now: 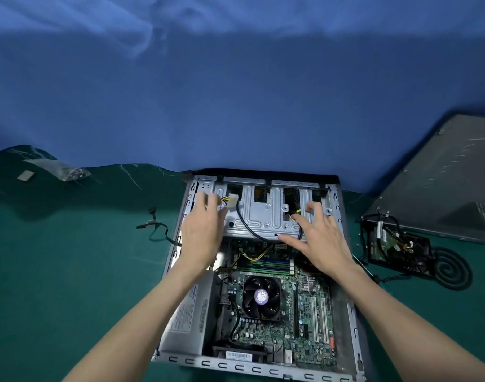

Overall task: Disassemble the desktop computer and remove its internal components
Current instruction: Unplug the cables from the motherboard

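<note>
One open computer case (pixel 263 368) lay at lower centre. Two hands rested on its single drive cage (pixel 263 219): the right hand (pixel 322 239) had its fingers spread and released, while the left hand (pixel 202 230) was blurred, its grip impossible to tell. One side panel (pixel 442 183) lay at right.

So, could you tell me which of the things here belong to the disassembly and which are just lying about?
In the job: open grey metal computer case; silver metal drive cage, with left hand and right hand at it; white plastic power connector; green motherboard.
Lying about: clear plastic bag; loose black cable; dark grey side panel; removed black part with coiled cable.
</note>
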### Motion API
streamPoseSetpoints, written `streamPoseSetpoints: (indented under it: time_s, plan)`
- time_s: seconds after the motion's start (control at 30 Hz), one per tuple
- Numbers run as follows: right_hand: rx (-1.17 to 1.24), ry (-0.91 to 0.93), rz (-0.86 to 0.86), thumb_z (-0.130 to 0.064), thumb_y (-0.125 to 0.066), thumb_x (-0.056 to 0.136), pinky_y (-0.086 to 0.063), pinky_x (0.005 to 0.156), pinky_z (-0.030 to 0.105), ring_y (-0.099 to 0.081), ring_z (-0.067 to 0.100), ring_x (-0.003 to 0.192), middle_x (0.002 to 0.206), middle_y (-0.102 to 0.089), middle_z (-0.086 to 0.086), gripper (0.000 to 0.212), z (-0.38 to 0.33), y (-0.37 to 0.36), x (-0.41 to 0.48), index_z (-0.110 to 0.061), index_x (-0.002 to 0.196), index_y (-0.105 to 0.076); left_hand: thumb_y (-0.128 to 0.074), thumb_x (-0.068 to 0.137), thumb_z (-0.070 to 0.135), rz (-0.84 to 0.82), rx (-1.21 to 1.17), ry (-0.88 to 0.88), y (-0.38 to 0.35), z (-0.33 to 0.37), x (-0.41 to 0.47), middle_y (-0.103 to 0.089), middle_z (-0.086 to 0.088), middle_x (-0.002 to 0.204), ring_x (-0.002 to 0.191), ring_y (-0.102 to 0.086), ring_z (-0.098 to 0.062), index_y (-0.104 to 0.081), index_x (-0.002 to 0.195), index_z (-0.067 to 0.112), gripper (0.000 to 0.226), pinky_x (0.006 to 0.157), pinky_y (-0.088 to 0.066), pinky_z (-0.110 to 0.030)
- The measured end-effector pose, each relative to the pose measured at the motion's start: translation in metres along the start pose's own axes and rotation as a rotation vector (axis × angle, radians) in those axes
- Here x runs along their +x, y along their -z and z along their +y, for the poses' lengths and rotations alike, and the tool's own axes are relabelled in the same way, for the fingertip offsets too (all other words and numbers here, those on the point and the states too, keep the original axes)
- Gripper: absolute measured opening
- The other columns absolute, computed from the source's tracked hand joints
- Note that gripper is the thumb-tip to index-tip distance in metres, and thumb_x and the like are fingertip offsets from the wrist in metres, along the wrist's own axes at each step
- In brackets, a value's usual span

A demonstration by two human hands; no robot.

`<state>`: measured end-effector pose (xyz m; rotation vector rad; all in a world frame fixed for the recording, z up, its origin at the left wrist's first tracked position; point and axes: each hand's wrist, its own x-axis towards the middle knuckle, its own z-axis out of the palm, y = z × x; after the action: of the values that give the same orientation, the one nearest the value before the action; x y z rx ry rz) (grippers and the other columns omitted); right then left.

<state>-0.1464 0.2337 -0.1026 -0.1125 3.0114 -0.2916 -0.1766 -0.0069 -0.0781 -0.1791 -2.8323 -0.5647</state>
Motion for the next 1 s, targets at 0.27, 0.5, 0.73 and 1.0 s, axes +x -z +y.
streamPoseSetpoints:
  time_s: [0.27, 0.5, 0.73, 1.0]
  plan:
    - [-0.015, 0.001, 0.003, -0.079, -0.023, 0.079, -0.040, 0.095, 0.040, -0.045, 0.026, 0.106, 0.133, -0.030, 0.004, 0.082, -0.001, 0.000, 0.000, -0.022, 0.132, -0.052, -0.057, 0.087, 0.025, -0.345, 0.130, -0.446, -0.027, 0.024, -0.054, -0.063, -0.003, 0.076, 0.070, -0.059, -0.021, -0.063, 0.083, 0.013, 0.015, 0.061, -0.050, -0.031]
    - [-0.006, 0.000, 0.009, -0.081, -0.021, 0.078, -0.042, 0.090, 0.040, -0.043, 0.026, 0.103, 0.132, -0.026, 0.001, 0.083, 0.001, -0.003, 0.001, -0.025, 0.131, -0.052, -0.049, 0.098, 0.026, -0.809, 0.367, -0.306, -0.078, 0.057, -0.032, -0.062, -0.012, 0.122, 0.111, -0.058, -0.030, -0.054, 0.122, 0.010, 0.030, 0.090, -0.043, -0.039]
    - [-0.007, 0.022, 0.046, -0.080, -0.023, 0.080, -0.043, 0.081, 0.038, -0.044, 0.024, 0.093, 0.129, -0.028, 0.002, 0.081, 0.004, -0.006, 0.002, -0.023, 0.128, -0.054, -0.038, 0.101, 0.021, -0.862, 0.568, -0.423, -0.121, 0.068, -0.016, 0.000, -0.015, 0.159, 0.146, -0.002, -0.032, -0.003, 0.151, 0.005, 0.063, 0.117, -0.002, -0.043]
    - [-0.015, 0.032, 0.058, -0.078, -0.026, 0.081, -0.043, 0.082, 0.037, -0.046, 0.022, 0.093, 0.127, -0.031, 0.003, 0.080, 0.003, -0.004, 0.001, -0.020, 0.128, -0.055, -0.048, 0.096, 0.016, -0.758, 0.699, -0.602, -0.124, 0.062, -0.023, -0.005, -0.015, 0.158, 0.146, -0.006, -0.032, -0.005, 0.150, 0.004, 0.071, 0.116, 0.000, -0.044]
